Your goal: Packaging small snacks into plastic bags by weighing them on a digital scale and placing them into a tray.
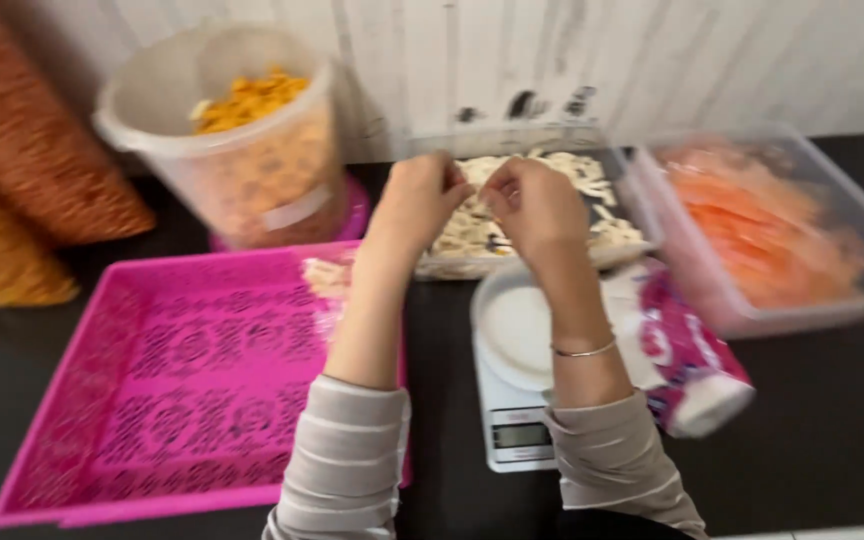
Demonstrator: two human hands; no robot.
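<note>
two hands meet above the clear tray of pale chips at about twelve o'clock on the dark table: the left hand and the right hand have their fingertips drawn together as if pinching something small between them, though the blur hides what, if anything, they grip. judging by how things lie, the work looks early: the white bowl on the kitchen scale, just below the hands at six o'clock from them, appears bare, and the pink lattice tray at eight o'clock holds only a small pale packet at its far corner, so most of the portioning seems left to do. round about, a tall clear tub of orange-yellow snacks stands at ten o'clock on a pink lid, a clear tray of orange-pink crackers sits at two o'clock, and a pink-and-white roll of bags lies at four o'clock, touching the scale's right side. a woven brown cushion fills the far left. both forearms cross over the bowl and the scale, and the roll crowds the bowl's right edge.
</note>
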